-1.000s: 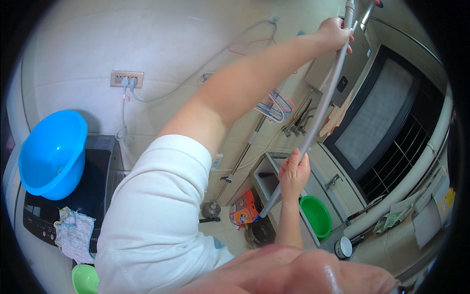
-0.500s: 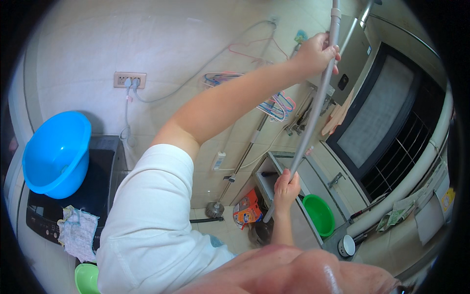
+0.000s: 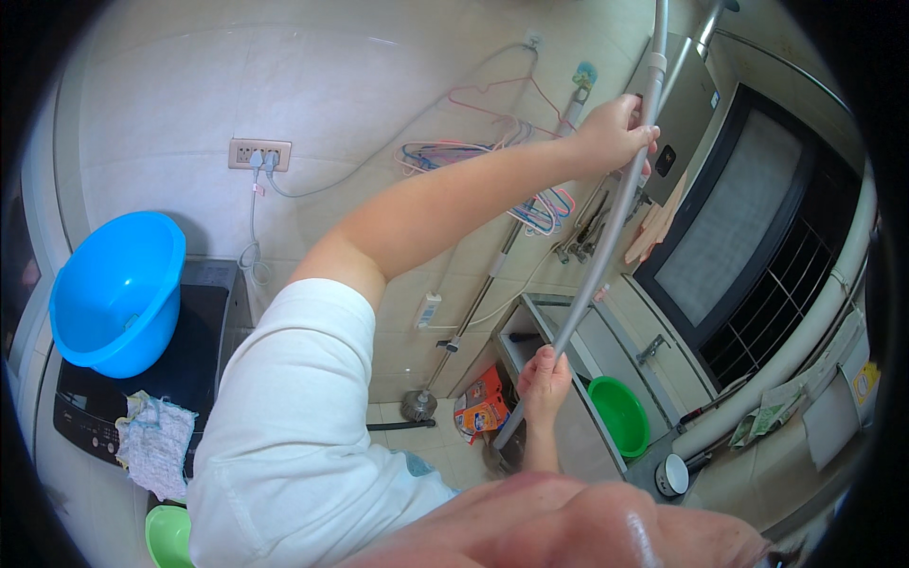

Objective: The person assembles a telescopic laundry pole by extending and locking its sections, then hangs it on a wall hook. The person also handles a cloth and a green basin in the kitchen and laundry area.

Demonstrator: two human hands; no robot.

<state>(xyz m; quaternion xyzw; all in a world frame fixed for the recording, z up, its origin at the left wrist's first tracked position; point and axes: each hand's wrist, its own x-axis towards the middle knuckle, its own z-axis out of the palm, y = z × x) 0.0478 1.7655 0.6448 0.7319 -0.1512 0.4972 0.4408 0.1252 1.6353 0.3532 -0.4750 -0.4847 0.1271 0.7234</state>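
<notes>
A long grey tubular pole (image 3: 606, 248) runs slanting from the top of the view down past the sink. My left hand (image 3: 614, 134) is closed around its upper part, a little below a collar joint, with the arm stretched up across the middle. Lower down, my right hand (image 3: 543, 383) grips the same pole, thumb along the shaft, in front of the sink unit (image 3: 592, 437). The pole's upper end runs out of the picture, and its lower end comes down near the floor by an orange package (image 3: 483, 405).
A blue basin (image 3: 118, 293) and a cloth (image 3: 156, 445) rest on a black-topped washing machine (image 3: 204, 317). Clothes hangers (image 3: 544, 210) hang along the tiled wall. In the sink sits a green basin (image 3: 618, 417). A dark-framed window (image 3: 729, 218) is at the right.
Both hands and the pole have come down, the collar joint with them. The lower end has shifted slightly left. Both hands keep their grip.
</notes>
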